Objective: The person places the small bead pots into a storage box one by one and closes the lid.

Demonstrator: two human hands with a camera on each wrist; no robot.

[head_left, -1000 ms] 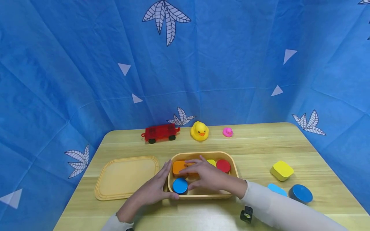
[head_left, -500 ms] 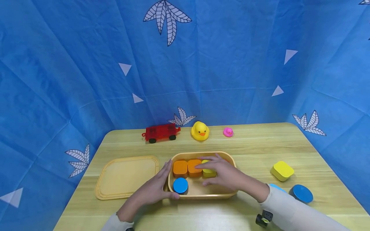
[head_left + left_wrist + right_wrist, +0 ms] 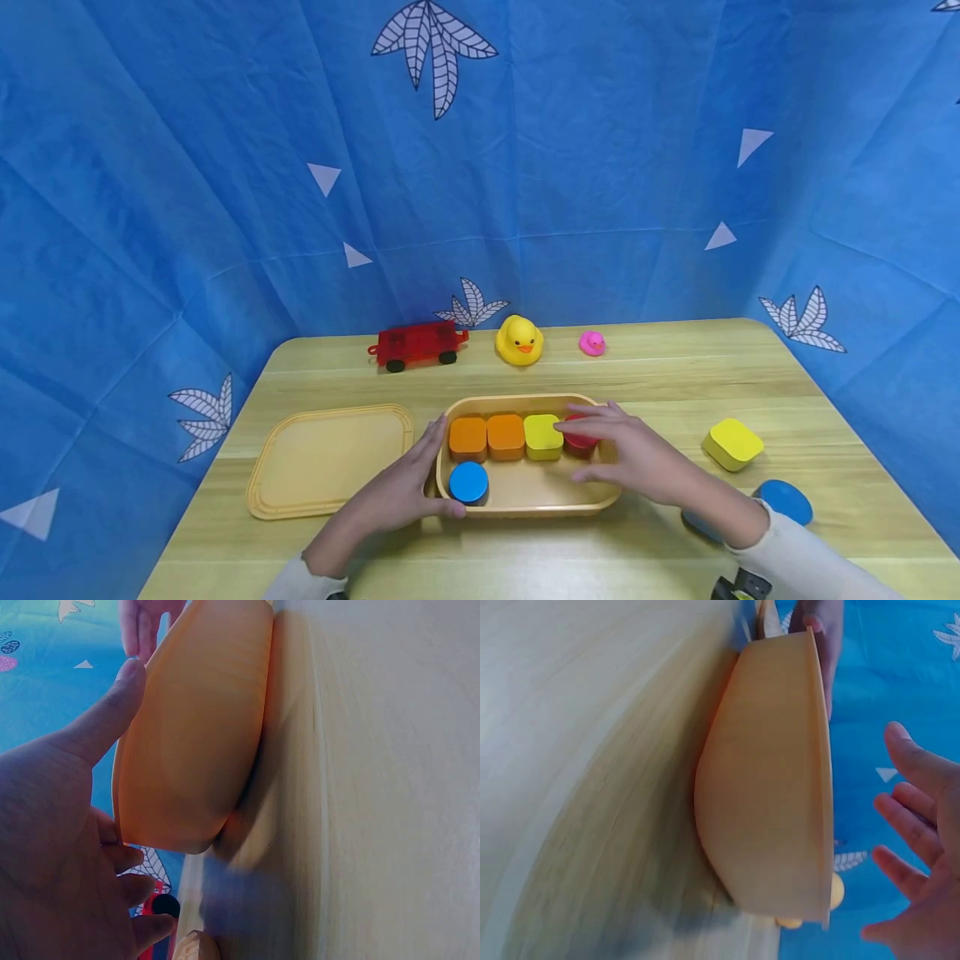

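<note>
A tan plastic box [image 3: 525,510] holds two orange square blocks [image 3: 506,437], a yellow square block [image 3: 543,437], a red round block [image 3: 577,439] and a blue round block [image 3: 468,483]. My left hand [image 3: 405,492] holds the box's left end, thumb along the front rim and fingers at the left side; the left wrist view shows the thumb [image 3: 112,712] at the rim. Over the right end, with spread fingers and nothing held, is my right hand [image 3: 637,454], partly covering the red block. In the right wrist view it stands apart from the box wall [image 3: 765,780].
A flat tan lid [image 3: 330,462] lies left of the box. Behind stand a red toy wagon [image 3: 417,344], a yellow duck [image 3: 519,340] and a small pink duck [image 3: 592,343]. At right lie a yellow block [image 3: 732,444] and blue pieces [image 3: 783,500], partly hidden by the right arm.
My right hand has moved rightward over the box, from the orange blocks to the red one, uncovering the orange and yellow blocks. The left hand stays put.
</note>
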